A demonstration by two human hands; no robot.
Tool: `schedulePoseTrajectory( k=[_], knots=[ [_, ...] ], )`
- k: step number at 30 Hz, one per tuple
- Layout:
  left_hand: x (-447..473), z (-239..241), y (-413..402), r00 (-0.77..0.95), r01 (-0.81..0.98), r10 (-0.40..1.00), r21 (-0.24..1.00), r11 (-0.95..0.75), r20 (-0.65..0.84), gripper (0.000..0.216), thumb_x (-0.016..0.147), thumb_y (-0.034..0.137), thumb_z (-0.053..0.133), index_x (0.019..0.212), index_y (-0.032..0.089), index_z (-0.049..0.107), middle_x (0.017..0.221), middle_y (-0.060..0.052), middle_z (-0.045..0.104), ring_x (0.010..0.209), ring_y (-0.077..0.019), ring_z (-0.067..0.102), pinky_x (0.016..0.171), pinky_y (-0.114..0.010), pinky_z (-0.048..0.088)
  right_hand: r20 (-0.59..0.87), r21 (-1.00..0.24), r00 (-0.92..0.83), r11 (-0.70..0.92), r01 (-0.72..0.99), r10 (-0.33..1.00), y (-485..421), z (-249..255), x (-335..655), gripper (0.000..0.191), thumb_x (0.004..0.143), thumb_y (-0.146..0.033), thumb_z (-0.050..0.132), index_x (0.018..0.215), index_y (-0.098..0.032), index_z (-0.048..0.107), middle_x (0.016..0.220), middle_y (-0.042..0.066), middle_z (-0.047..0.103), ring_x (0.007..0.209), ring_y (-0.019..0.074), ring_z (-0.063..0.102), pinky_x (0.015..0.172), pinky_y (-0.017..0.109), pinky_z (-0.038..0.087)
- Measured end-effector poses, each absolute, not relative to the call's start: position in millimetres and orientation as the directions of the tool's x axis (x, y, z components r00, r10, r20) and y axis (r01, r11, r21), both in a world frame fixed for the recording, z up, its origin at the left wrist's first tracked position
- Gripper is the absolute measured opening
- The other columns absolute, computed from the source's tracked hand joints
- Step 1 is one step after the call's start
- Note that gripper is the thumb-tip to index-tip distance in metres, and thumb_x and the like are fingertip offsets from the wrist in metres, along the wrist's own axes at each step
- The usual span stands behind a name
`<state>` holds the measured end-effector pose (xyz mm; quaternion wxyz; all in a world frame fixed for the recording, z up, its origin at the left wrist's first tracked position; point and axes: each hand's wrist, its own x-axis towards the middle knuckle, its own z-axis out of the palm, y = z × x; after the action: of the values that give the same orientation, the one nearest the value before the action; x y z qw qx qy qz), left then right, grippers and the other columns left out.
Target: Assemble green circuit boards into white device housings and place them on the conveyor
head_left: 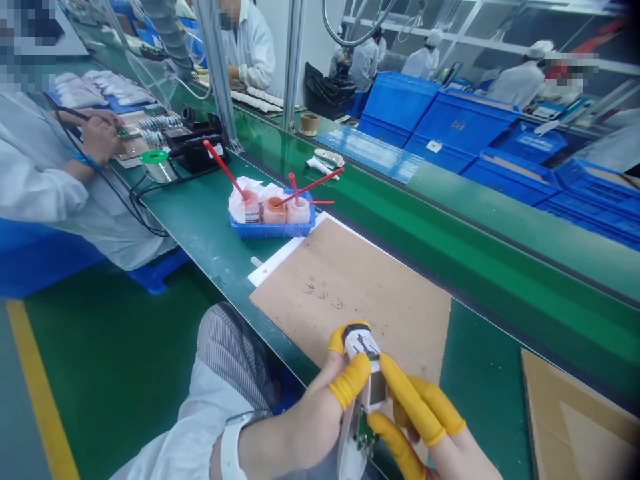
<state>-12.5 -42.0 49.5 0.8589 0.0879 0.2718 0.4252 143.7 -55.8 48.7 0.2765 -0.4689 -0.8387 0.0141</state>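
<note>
Between my two hands is a small white electronic device [361, 341] with a dark end, a grey rectangular block, and a green circuit board showing at its lower part. My left hand [320, 407] grips its upper end, thumb on top, in yellow finger cots. The yellow-cotted fingers of my right hand [425, 420] close on the device's right side, near the grey block and the board. Both hands are over the near edge of a brown cardboard sheet [380, 273] with handwriting on it. My fingers hide part of the device.
A blue tray [273, 231] holds jars with red sticks. A solder spool [157, 167] stands left of it, near a co-worker's hands [100, 137] at a circuit board. Blue crates [450, 127] line the far side of the green conveyor [400, 227]. Another cardboard piece [575, 427] lies at right.
</note>
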Motion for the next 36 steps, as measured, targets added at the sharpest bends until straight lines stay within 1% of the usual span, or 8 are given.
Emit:
schedulePoseTrajectory(
  k=[3,5,7,11,16,25,31,36],
  knots=[
    [-11.0,54.2,-35.0,0.469,-0.686,0.741,0.329,0.648,-0.481,0.079,0.046,0.064,0.078,0.106,0.020,0.052,0.094,-0.006,0.068,0.104,-0.0268,0.060,0.096,-0.041,0.040,0.499,-0.242,-0.412,0.579,0.779,0.763,-48.1,54.9,139.4,0.035,0.095,-0.038,0.042,0.126,-0.024,0.051,0.072,0.002,0.069,0.058,0.0168,0.066,0.045,0.023,0.054],
    [-11.1,56.4,-34.1,0.468,-0.691,0.734,0.314,0.651,-0.492,0.078,0.045,0.063,0.080,0.104,0.020,0.053,0.095,-0.006,0.068,0.106,-0.0275,0.059,0.098,-0.041,0.039,0.496,-0.180,-0.467,0.612,0.770,0.732,-47.0,57.1,139.7,0.034,0.094,-0.039,0.045,0.122,-0.022,0.054,0.091,0.006,0.071,0.081,0.0209,0.068,0.062,0.028,0.057],
    [-11.8,58.3,-34.4,0.498,-0.683,0.723,0.298,0.667,-0.479,0.075,0.046,0.063,0.079,0.102,0.019,0.055,0.096,-0.007,0.068,0.109,-0.0282,0.058,0.100,-0.041,0.038,0.480,-0.113,-0.527,0.645,0.756,0.701,-48.5,58.4,141.2,0.033,0.093,-0.039,0.047,0.118,-0.019,0.056,0.104,0.009,0.068,0.093,0.0237,0.065,0.072,0.034,0.055],
    [-13.1,59.7,-33.8,0.552,-0.667,0.722,0.298,0.683,-0.418,0.062,0.055,0.059,0.077,0.099,0.018,0.060,0.101,-0.009,0.068,0.113,-0.0283,0.056,0.104,-0.042,0.035,0.471,-0.086,-0.552,0.659,0.747,0.688,-52.0,59.9,142.4,0.028,0.095,-0.030,0.044,0.117,-0.017,0.054,0.106,0.012,0.068,0.090,0.0226,0.064,0.074,0.035,0.051],
    [-12.8,57.4,-33.1,0.578,-0.654,0.734,0.336,0.678,-0.356,0.055,0.072,0.053,0.067,0.110,0.015,0.058,0.112,-0.014,0.065,0.114,-0.0281,0.056,0.104,-0.045,0.036,0.500,-0.097,-0.540,0.663,0.742,0.677,-49.1,64.0,139.7,0.027,0.097,-0.032,0.039,0.112,-0.016,0.056,0.099,0.010,0.068,0.086,0.0209,0.061,0.072,0.033,0.049],
    [-9.6,62.0,-32.6,0.534,-0.666,0.721,0.305,0.680,-0.441,0.075,0.056,0.062,0.075,0.110,0.015,0.055,0.111,-0.013,0.065,0.116,-0.0302,0.055,0.105,-0.044,0.037,0.496,-0.100,-0.557,0.681,0.725,0.666,-45.8,67.9,137.7,0.025,0.096,-0.027,0.044,0.112,-0.010,0.055,0.103,0.014,0.065,0.090,0.0214,0.054,0.074,0.032,0.045],
    [-11.6,55.6,-35.2,0.476,-0.670,0.746,0.357,0.650,-0.466,0.068,0.066,0.057,0.071,0.117,0.018,0.050,0.116,-0.012,0.063,0.119,-0.0289,0.052,0.109,-0.047,0.032,0.525,-0.028,-0.568,0.680,0.733,0.634,-44.1,69.0,132.8,0.021,0.097,-0.020,0.041,0.108,-0.011,0.055,0.093,0.012,0.067,0.087,0.0213,0.053,0.071,0.032,0.043],
    [-10.6,60.7,-34.2,0.460,-0.661,0.751,0.381,0.646,-0.474,0.070,0.066,0.059,0.069,0.117,0.016,0.049,0.120,-0.014,0.060,0.123,-0.0307,0.048,0.109,-0.048,0.031,0.511,-0.084,-0.543,0.667,0.740,0.667,-42.0,64.4,132.3,0.022,0.096,-0.022,0.043,0.111,-0.010,0.055,0.103,0.014,0.066,0.091,0.0222,0.052,0.075,0.033,0.042]
  ],
)
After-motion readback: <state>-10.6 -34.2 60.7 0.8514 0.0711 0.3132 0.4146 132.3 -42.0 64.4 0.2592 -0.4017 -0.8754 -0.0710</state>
